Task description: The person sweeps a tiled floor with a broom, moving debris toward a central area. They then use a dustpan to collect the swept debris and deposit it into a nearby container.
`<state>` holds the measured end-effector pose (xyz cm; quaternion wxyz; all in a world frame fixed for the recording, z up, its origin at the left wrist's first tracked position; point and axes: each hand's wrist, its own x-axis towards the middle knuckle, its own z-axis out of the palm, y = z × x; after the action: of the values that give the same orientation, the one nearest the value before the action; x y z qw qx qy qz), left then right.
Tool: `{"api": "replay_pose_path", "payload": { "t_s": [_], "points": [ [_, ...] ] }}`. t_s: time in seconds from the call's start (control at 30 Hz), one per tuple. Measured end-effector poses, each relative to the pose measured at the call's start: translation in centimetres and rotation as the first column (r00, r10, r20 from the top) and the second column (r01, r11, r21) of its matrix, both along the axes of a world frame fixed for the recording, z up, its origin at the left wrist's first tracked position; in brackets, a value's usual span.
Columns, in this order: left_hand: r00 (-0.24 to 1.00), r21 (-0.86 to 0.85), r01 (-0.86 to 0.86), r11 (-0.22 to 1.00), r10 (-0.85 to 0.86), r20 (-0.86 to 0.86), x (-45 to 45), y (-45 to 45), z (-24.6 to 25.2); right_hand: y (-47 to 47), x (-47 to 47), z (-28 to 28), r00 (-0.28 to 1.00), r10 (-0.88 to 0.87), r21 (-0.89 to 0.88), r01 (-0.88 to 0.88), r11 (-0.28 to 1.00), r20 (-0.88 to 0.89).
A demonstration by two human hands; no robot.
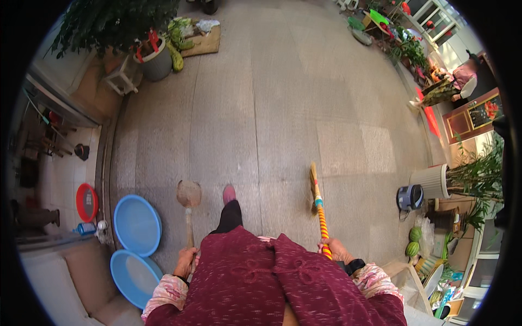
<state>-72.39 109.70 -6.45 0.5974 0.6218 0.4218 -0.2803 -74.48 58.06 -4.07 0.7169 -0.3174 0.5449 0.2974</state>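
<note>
My left hand (186, 261) grips the wooden handle of a small shovel (189, 194), whose brownish blade points ahead of me near the floor. In my right hand (338, 249) is the red-and-yellow striped handle of a broom (322, 218). Its straw bristles (313, 183) extend forward, low over the paved floor (261, 122) or touching it; I cannot tell which. One pink shoe (229, 194) shows between the two tools, below a dark trouser leg.
Two blue plastic basins (138, 224) stand at left, near a red basin (87, 202) by a doorway. A grey-and-white planter (430, 181), a dark blue appliance (410, 197) and watermelons (412, 248) line the right. Another person (461, 81) is far right. Gourds (176, 59) lie beyond, left.
</note>
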Motion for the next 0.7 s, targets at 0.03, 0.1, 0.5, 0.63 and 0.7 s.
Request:
{"api": "replay_pose_path", "payload": {
  "t_s": [0.03, 0.1, 0.5, 0.63, 0.7],
  "points": [
    [0.999, 0.044, -0.038, 0.998, 0.039, -0.015, 2.8, 0.7, 0.1, 0.5, 1.8, -0.4, 0.999, 0.037, -0.036, -0.038, 0.999, -0.026],
    [0.993, 0.122, -0.109, 0.987, 0.113, -0.026, 6.5, 1.3, 0.6, 1.3, 5.1, 0.4, 0.989, 0.097, -0.132, -0.112, 0.985, -0.111],
    [0.991, 0.029, 0.038, 0.999, -0.034, -0.129, 31.2, 3.6, 1.5, 7.5, 24.6, 5.3, 0.903, -0.386, 0.338, 0.308, 0.889, 0.191],
    [0.987, -0.105, -0.05, 0.993, 0.033, -0.158, 40.7, -0.2, -0.2, 6.2, 29.8, 1.6, 0.544, -0.839, 0.44, 0.747, 0.498, 0.024],
    [0.978, -0.219, -0.114, 0.969, 0.07, -0.199, 45.2, -2.1, -0.9, 3.8, 32.3, -0.7, 0.241, -0.964, 0.443, 0.881, 0.169, -0.113]
  ]
}}
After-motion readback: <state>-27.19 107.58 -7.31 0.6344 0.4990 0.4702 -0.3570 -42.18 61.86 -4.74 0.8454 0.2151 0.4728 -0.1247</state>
